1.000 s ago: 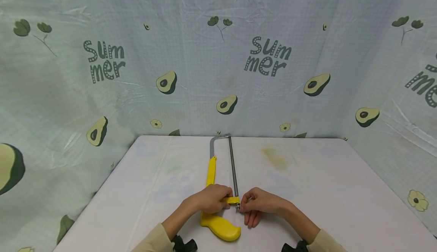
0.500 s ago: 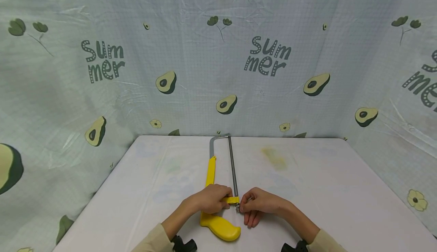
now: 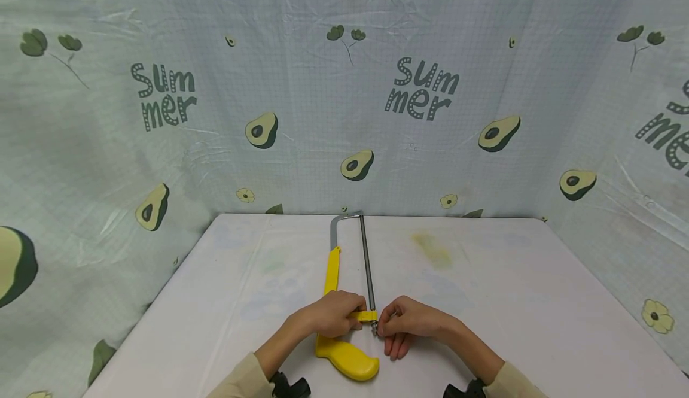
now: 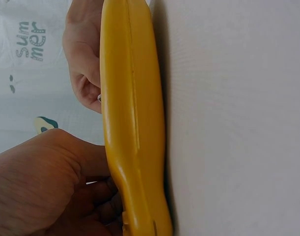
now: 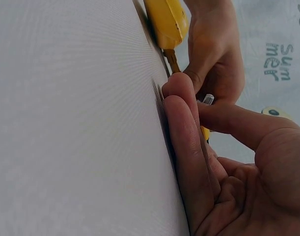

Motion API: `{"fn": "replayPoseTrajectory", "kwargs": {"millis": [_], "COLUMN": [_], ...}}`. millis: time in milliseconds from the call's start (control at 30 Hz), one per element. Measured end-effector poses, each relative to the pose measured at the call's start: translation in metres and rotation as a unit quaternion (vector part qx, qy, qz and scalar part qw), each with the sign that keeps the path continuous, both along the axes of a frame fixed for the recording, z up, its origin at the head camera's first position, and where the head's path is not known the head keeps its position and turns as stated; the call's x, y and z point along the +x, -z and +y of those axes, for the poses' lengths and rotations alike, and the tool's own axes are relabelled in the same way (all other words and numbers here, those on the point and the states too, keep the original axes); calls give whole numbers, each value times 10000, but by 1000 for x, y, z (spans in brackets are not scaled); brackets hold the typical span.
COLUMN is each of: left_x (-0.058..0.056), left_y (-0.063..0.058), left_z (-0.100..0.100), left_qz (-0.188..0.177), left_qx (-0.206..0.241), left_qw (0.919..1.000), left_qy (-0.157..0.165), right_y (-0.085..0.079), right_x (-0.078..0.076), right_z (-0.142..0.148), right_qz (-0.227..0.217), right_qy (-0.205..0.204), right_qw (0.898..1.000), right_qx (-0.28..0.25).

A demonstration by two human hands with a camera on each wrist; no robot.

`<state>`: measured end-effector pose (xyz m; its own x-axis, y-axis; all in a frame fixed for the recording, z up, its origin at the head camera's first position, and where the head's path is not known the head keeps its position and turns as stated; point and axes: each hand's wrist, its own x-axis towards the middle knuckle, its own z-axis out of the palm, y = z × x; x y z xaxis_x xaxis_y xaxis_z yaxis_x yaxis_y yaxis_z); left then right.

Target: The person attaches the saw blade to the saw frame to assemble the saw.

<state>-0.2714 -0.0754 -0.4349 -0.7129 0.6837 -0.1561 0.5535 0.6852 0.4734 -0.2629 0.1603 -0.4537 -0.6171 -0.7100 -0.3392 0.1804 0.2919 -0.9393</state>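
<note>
A hacksaw with a yellow handle (image 3: 352, 360) lies flat on the table, its grey frame end (image 3: 335, 233) pointing away. Its long dark blade (image 3: 367, 260) runs along the right side. My left hand (image 3: 336, 314) grips the yellow frame close to the handle, fingers at the short yellow arm (image 3: 367, 316) that carries the blade's near end. Thumb and forefinger of my right hand (image 3: 411, 320) pinch the small metal tightening nut (image 3: 374, 328) just below that arm; the other fingers rest on the table. In the left wrist view, the handle (image 4: 132, 98) hides part of both hands.
The white table (image 3: 484, 302) carries a yellowish stain (image 3: 433, 250) right of the blade. Behind and beside it hangs a pale curtain (image 3: 301, 87) printed with avocados. Black wrist mounts (image 3: 290, 386) show at the front edge.
</note>
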Motion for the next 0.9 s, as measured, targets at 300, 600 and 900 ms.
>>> {"fn": "replayPoseTrajectory", "kwargs": {"millis": [300,600,900], "left_x": [-1,-1,0], "left_y": [1,0,0], "left_z": [0,0,0], "left_qz": [19,-19,-22], "left_qx": [-31,-27,-11], "left_qw": [10000,10000,10000], "left_qy": [4,-19,-17], "right_y": [0,1,-1], "right_x": [0,-1,0], "right_z": [0,-1,-2], "right_qz": [13,6,111], "right_qy": [-21,44,48], "right_qw": [10000,10000,9998], "right_qx": [5,72,161]}}
